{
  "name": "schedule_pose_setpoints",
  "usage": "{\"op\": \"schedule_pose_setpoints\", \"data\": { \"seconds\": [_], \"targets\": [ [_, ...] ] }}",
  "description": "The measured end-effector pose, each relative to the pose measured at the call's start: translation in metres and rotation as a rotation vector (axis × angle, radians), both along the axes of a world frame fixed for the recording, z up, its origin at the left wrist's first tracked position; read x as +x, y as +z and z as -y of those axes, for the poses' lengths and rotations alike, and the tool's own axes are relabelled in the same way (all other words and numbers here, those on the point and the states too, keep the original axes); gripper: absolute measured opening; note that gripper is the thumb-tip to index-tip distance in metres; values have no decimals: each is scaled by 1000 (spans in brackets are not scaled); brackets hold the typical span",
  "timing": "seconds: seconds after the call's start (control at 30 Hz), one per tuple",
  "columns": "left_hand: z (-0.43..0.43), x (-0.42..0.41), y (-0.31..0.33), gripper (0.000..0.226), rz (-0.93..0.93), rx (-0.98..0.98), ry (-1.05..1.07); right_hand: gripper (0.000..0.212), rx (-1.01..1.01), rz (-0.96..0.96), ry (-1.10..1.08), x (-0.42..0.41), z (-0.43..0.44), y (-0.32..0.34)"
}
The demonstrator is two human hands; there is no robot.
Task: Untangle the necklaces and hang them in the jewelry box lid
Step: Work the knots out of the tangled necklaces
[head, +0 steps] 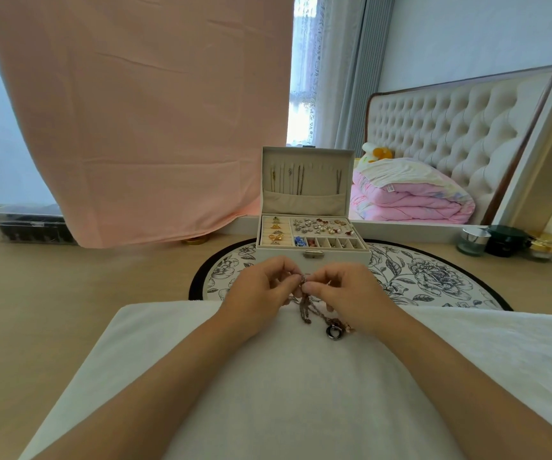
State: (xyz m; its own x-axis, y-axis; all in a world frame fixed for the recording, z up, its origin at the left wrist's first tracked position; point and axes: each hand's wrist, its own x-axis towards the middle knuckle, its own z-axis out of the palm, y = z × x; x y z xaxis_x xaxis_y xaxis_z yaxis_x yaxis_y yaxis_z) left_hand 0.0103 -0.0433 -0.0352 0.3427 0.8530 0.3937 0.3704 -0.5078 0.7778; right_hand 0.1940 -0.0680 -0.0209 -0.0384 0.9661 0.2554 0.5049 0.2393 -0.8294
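Both hands meet just in front of the jewelry box [313, 257], fingers curled tight. The left hand [261, 290] and the right hand [344, 293] each pinch the same knot of necklaces [305, 305] between thumb and fingertips, almost touching each other. From the pinch the brownish chains hang down onto a white towel [284, 393] nearer the person than the box, and a dark ring pendant [333, 331] lies on the towel below the right hand. The box stands on a round flowered mat [434, 277], its latch side facing the hands. Its tray holds rings on the left and earrings on the right. The lid [304, 159] stands upright at the back of the box, with several thin chains [299, 180] hanging inside it above a fabric pocket. Behind the box to the left hangs a pink cloth [152, 111]; small jars [472, 240] sit well to its right.
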Motion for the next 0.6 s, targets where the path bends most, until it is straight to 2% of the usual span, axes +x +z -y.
{"op": "schedule_pose_setpoints", "data": {
  "seconds": [0.1, 0.13, 0.17, 0.3, 0.37, 0.6],
  "targets": [
    [2, 0, 4, 4, -343, 230, 138, 4, 30, 113, -48, 3, 0, -2],
    [2, 0, 5, 4, -374, 274, 174, 5, 37, 159, -58, 2, 0, -2],
    [1, -1, 6, 5, -356, 287, 184, 5, 47, 176, -61, 1, 1, -2],
    [-1, -5, 5, 7, -299, 329, 83, 4, 61, 8, -9, -1, 1, 0],
    [-1, -5, 5, 8, -291, 331, 81, 5, 46, -16, -11, -2, 1, 0],
    [-2, -6, 8, 9, -366, 276, 96, 19, 77, -150, 12, -4, 2, 0]
  ]
}}
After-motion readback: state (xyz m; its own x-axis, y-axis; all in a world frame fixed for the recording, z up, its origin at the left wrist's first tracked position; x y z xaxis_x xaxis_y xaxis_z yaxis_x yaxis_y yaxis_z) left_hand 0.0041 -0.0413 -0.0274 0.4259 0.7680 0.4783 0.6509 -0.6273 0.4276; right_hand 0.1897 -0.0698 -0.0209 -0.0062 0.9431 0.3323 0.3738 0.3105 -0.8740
